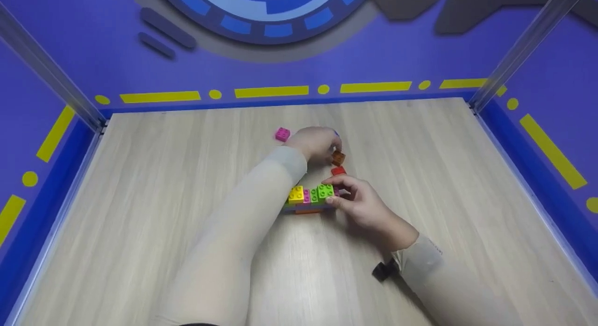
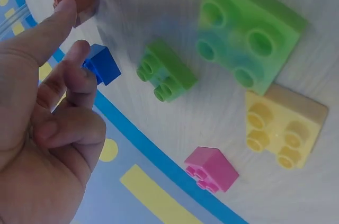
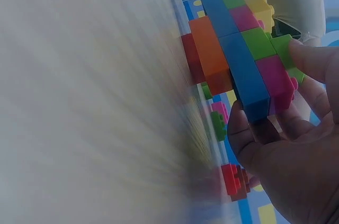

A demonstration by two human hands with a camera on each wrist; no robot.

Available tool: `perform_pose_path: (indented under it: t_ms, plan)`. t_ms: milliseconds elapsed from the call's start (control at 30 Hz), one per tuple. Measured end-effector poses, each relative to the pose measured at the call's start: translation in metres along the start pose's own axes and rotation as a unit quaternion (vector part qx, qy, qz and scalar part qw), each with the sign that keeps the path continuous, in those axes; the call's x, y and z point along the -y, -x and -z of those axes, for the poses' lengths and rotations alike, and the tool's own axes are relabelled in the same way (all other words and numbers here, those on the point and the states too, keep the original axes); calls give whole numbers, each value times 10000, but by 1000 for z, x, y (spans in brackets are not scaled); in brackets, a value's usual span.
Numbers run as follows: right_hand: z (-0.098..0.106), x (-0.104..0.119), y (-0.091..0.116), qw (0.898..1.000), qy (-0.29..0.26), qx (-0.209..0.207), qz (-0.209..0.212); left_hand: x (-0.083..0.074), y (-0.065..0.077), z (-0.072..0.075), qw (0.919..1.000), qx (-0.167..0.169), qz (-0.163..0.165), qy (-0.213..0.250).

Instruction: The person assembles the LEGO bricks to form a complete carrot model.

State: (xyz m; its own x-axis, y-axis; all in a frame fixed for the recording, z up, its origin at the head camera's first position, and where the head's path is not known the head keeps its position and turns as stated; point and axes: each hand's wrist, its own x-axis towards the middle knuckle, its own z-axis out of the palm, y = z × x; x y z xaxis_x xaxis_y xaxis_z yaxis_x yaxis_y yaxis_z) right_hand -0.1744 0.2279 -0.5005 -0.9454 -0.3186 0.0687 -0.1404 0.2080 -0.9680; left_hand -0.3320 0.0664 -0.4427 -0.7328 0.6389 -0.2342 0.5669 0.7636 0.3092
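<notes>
Left forearm (image 1: pixel 224 246) bars brick assembly (image 1: pixel 307 195) from left; free passage over tabletop (image 1: pixel 313 270), toward right forearm (image 1: pixel 448 277).

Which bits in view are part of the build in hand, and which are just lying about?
Likely in the job:
built block, held in the right grip
brown brick, at the left grip

Apparently just lying about:
red brick
pink brick
blue brick
two green bricks
yellow brick

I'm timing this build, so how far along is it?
Done: a multicoloured brick stack is joined. In hand: the right hand grips that stack; the left hand is at the brown brick, its grip unclear. Likely left: the loose pink brick, small green brick and blue brick.
</notes>
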Motion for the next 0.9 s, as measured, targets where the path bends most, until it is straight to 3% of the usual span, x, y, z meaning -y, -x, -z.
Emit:
perform_pose_path:
  t_ms: [133,500,700,900]
  plan:
    - [0,-1,0,10000,26,2,-6,-1,4,3,9997,-167,24,-162]
    - [0,-1,-1,9998,67,38,-173,14,17,26,9970,-705,304,109]
    - [1,-1,-1,9997,128,15,-190,20,36,33,9931,-954,608,318]
    - [1,-1,-2,9997,150,9,-192,27,57,31,9870,-1317,471,794]
